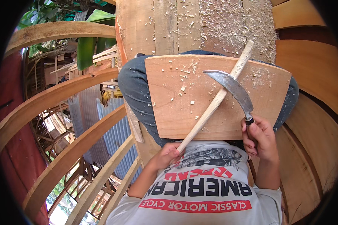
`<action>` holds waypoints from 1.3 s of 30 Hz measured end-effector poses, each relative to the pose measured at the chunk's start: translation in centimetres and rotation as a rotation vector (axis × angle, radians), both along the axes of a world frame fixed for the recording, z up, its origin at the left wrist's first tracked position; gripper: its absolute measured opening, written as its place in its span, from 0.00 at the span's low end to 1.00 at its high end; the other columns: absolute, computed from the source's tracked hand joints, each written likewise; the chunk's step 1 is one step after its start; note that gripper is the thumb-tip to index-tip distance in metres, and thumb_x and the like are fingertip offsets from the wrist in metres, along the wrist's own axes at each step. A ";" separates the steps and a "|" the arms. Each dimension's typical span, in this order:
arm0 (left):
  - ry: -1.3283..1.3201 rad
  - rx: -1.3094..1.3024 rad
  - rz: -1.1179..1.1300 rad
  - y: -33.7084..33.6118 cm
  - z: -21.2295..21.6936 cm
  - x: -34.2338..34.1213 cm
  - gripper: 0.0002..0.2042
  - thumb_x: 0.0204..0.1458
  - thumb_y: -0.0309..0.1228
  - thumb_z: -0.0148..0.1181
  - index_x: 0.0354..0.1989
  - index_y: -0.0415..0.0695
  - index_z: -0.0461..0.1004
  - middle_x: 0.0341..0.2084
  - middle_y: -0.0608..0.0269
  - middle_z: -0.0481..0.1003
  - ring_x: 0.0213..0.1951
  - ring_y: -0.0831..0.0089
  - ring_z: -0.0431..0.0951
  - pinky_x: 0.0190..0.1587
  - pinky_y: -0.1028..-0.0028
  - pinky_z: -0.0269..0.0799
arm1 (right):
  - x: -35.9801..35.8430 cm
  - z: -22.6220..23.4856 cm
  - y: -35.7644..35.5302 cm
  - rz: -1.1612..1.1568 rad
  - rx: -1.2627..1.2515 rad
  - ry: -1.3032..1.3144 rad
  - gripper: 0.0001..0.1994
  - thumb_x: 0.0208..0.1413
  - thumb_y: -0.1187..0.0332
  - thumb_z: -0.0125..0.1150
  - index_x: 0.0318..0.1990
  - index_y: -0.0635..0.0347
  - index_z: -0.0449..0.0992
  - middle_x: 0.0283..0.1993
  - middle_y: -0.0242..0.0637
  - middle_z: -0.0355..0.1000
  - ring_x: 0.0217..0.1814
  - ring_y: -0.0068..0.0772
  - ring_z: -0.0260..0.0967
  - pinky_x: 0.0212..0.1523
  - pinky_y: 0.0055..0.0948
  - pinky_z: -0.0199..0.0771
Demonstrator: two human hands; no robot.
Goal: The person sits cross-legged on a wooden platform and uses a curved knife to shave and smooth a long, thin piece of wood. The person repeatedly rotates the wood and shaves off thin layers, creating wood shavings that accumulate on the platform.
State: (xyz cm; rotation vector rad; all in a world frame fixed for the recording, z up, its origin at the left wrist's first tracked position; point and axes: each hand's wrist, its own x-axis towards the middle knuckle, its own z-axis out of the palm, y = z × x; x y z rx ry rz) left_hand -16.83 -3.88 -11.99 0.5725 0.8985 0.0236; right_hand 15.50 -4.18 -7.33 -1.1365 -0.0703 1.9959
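Both hands loaded: left hand wrapped round near end of stick, just off near edge of board; right hand closed on handle of sickle, by board's near right corner. Stick slanting over board, from near edge left of middle to far edge right of middle, far tip poking out past that edge. Blade crossing above stick over board's far half, point toward far left; touching or slightly clear, cannot tell from this view. Handling, best guess: stick light, stiff, dry, not slippery, bare pale wood, hard to snap but liable to roll or skid on flat board. Best hold at near end, fingers well away from blade. Sickle probably light too, hard and curved; only safe hold at handle. In the way: loose chips on board, able to prop stick up or let it slide. Board laid across legs, so only as steady as knees. Around: shavings thick on planks beyond far edge, mostly rightward; rails off left edge, slats off right edge, both limiting elbow swing.
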 end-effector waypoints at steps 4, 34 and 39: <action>-0.014 -0.002 -0.033 0.8 0.1 0.2 0.34 0.47 0.67 0.51 0.26 0.40 0.64 0.20 0.71 0.60 0.20 0.84 0.58 0.20 0.83 0.52 | -2.1 0.0 -0.7 0.362 0.121 -0.019 0.12 0.64 0.60 0.49 0.37 0.62 0.67 0.15 0.25 0.59 0.11 0.12 0.52 0.10 0.15 0.51; -0.407 -0.099 -0.015 7.0 7.5 5.7 0.19 0.46 0.36 0.66 0.26 0.47 0.57 0.17 0.74 0.59 0.15 0.86 0.59 0.21 0.82 0.59 | 0.9 -0.6 -0.9 -0.312 0.540 -0.593 0.27 0.61 0.43 0.41 0.38 0.65 0.66 0.18 0.35 0.60 0.14 0.22 0.56 0.14 0.20 0.57; -0.346 0.240 0.027 9.9 8.2 12.4 0.14 0.52 0.31 0.58 0.26 0.48 0.55 0.15 0.74 0.59 0.12 0.86 0.61 0.14 0.83 0.58 | 1.6 0.6 -0.4 -0.419 0.596 -0.597 0.22 0.64 0.50 0.43 0.44 0.64 0.64 0.21 0.35 0.60 0.15 0.22 0.56 0.15 0.20 0.58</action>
